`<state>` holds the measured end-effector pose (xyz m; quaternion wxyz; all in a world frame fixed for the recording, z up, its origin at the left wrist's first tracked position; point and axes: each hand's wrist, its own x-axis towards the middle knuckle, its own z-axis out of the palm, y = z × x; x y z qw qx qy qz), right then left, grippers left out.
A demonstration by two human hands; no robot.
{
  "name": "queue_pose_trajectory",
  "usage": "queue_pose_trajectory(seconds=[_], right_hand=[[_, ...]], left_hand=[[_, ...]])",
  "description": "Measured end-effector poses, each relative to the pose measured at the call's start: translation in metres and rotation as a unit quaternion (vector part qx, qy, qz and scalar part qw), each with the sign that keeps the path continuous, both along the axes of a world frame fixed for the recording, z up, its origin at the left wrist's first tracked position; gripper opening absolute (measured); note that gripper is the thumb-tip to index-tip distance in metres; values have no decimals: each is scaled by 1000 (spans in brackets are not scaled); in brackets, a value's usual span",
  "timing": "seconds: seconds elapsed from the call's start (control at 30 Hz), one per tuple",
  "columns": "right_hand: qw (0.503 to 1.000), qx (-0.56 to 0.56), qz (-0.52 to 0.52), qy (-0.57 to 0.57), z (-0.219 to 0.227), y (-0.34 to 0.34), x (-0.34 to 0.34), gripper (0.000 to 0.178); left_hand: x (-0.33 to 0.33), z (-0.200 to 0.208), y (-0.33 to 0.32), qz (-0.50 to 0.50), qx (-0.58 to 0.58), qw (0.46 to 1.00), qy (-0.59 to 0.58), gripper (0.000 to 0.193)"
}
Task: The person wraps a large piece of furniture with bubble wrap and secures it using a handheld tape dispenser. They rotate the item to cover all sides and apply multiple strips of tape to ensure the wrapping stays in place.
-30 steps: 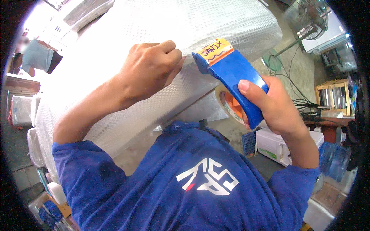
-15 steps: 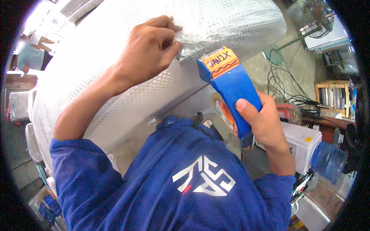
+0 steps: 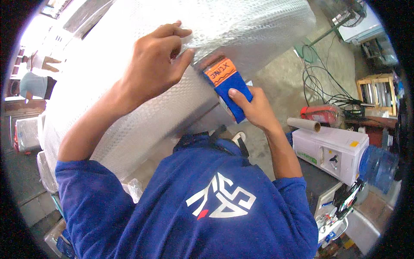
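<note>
A large bulky bundle in clear bubble wrap (image 3: 189, 86) spans the upper part of the view. My left hand (image 3: 155, 60) rests on top of it, fingers bent and spread, thumb apart from the fingertips. My right hand (image 3: 254, 110) grips a blue tape dispenser (image 3: 235, 88) with an orange, hand-lettered head. That head is against the wrap's near side, just right of my left thumb. Most of the tape roll is hidden behind the dispenser's body.
To the right are a white box-shaped appliance (image 3: 327, 151), a blue water jug (image 3: 379, 168), a cardboard tube (image 3: 304, 124) and a red object (image 3: 319, 113). Black cables (image 3: 327, 90) trail on the floor below a fan (image 3: 349, 17). Another person (image 3: 36, 84) is at the far left.
My right hand has brought the tape dispenser left and up against the bubble wrap. My left hand has shifted slightly left. The view has turned a little, showing more of the right side.
</note>
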<state>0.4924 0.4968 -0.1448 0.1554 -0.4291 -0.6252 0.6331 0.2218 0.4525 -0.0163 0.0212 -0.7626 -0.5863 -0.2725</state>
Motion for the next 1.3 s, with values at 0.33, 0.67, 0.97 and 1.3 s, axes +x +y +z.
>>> queue_pose_trajectory(seconds=[0.33,0.67,0.97,1.3], right_hand=[[997,22,-1,-69,-95,-26,20,64],[865,262,245,-351,-84,-3,51,65],[978,12,35,-204,-156,-62,168,69],[981,64,-141,-116,-134,-39,212,53]], left_hand=[[65,-47,-16,-149,-111,730,658,66],[75,-123,-28,-76,-126,743,653,95],[129,-154,-38,-71,-210,885,410,70],[104,15,146,114,-79,970,202,70]])
